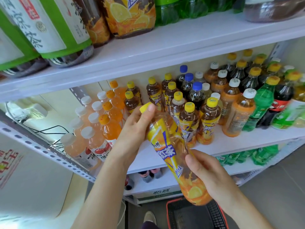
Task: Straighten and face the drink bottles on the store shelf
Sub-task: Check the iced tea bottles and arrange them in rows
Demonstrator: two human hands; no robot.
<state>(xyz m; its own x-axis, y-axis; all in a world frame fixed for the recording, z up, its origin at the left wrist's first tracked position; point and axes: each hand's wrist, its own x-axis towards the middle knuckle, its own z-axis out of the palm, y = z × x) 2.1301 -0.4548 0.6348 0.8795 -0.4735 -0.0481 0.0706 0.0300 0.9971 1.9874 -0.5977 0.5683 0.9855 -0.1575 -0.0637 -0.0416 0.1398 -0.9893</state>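
I hold an iced tea bottle (171,151) with a yellow label and yellow cap in front of the middle shelf (231,142), tilted with its cap toward the upper left. My left hand (135,129) grips its neck and cap. My right hand (208,171) holds its lower body from the right. Behind it on the shelf stand several more yellow-capped tea bottles (208,119), with a gap in front of them at the shelf's front edge.
Orange and pale pink drinks (99,129) stand at the shelf's left. Blue-capped cola, orange-labelled tea and green soda bottles (262,106) fill the right. Large bottles line the upper shelf (165,47). A red basket (196,214) sits on the floor below. A white box stands at left.
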